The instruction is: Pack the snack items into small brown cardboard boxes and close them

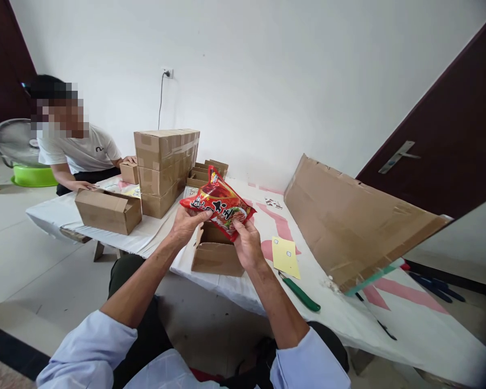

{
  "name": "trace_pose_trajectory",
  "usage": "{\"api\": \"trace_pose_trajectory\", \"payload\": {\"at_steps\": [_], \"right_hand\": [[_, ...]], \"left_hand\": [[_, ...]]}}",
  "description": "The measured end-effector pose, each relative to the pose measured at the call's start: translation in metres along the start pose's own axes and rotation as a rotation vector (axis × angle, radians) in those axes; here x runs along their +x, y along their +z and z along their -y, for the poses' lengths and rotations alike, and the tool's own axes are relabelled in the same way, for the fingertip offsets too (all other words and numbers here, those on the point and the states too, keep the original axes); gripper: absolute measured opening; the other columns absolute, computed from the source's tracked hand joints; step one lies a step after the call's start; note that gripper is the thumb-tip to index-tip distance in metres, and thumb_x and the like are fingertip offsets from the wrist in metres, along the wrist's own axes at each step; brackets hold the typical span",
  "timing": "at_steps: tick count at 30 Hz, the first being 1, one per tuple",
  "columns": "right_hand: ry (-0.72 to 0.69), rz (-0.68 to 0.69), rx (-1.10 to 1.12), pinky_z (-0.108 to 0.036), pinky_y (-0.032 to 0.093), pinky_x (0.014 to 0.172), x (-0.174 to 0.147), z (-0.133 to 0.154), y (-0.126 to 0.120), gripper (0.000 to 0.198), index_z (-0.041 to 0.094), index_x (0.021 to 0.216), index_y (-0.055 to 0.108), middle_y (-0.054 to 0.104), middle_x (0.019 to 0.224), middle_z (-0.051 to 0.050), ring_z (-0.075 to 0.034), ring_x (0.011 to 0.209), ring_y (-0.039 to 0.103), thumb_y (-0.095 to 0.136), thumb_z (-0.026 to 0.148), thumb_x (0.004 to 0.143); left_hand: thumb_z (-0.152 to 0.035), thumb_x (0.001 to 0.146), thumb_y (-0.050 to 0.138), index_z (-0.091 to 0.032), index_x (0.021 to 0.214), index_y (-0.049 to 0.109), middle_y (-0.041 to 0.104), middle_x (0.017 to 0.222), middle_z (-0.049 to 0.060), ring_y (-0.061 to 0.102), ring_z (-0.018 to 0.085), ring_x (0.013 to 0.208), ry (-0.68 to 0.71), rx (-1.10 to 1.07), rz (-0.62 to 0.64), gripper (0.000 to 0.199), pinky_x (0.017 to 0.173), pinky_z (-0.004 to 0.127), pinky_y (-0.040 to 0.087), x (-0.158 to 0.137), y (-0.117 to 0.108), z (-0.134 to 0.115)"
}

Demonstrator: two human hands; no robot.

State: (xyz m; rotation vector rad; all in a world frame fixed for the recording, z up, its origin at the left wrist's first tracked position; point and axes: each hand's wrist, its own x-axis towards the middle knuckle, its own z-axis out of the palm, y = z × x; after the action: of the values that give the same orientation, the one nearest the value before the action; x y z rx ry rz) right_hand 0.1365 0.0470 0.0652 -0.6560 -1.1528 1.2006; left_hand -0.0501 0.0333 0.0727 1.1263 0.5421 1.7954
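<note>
Both my hands hold a shiny red food packet (218, 204) with dark lettering and a picture of food on its front; its contents are hidden. My left hand (187, 224) pinches its left lower edge, the thumb lying on the front. On the opposite side, my right hand (246, 237) grips the lower right corner between thumb and fingers. Just below and behind the packet stands an open cardboard box (217, 259) on the cloth-covered table. My hands and the packet cover part of its opening, so its inside is mostly hidden.
Taped cartons (157, 175) are stacked left of centre, beside an open box (107, 210). A co-worker (81, 154) sits at the left, hands on boxes. Right of my box lie a yellow sheet (285, 256) and a green-handled tool (302, 294). A large cardboard panel (360, 221) leans farther right.
</note>
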Motion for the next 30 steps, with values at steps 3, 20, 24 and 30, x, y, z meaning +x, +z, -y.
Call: {"api": "trace_pose_trajectory", "payload": {"at_steps": [3,20,24,30], "right_hand": [[0.111,0.125,-0.036,-0.046,0.069,0.087,-0.003,0.015,-0.007,0.059,0.026,0.122,0.074,0.083,0.123,-0.008,-0.032,0.109,0.079,0.089,0.061,0.078],[0.150,0.283,-0.158,-0.040,0.068,0.083,0.004,0.031,-0.013,0.060,0.026,0.117,0.082,0.084,0.117,-0.004,-0.028,0.100,0.080,0.098,0.059,0.070],[0.059,0.182,-0.136,-0.044,0.064,0.098,0.003,0.017,-0.002,0.058,0.025,0.116,0.082,0.084,0.117,-0.004,-0.030,0.109,0.078,0.095,0.060,0.071],[0.086,0.111,-0.174,-0.043,0.065,0.092,0.011,-0.003,0.000,0.051,0.025,0.108,0.082,0.085,0.104,-0.004,-0.029,0.099,0.079,0.092,0.059,0.072]], "left_hand": [[-0.040,0.066,0.103,-0.015,0.103,0.077,0.084,0.097,0.008,0.079,0.025,0.088,-0.043,0.028,0.038,0.052,0.084,0.037,0.063,0.006,-0.001,-0.009],[-0.038,0.067,0.101,-0.017,0.117,0.075,0.084,0.106,0.007,0.080,0.023,0.087,-0.125,-0.005,0.133,0.059,0.085,0.035,0.063,0.026,-0.001,-0.024],[-0.042,0.072,0.101,-0.018,0.126,0.072,0.083,0.119,0.011,0.080,0.028,0.105,-0.127,0.043,0.158,0.066,0.096,0.039,0.063,0.013,0.001,-0.014],[-0.039,0.070,0.103,-0.015,0.127,0.072,0.083,0.122,0.014,0.080,0.029,0.107,-0.218,0.097,0.171,0.070,0.100,0.041,0.063,0.003,-0.011,0.005]]}}
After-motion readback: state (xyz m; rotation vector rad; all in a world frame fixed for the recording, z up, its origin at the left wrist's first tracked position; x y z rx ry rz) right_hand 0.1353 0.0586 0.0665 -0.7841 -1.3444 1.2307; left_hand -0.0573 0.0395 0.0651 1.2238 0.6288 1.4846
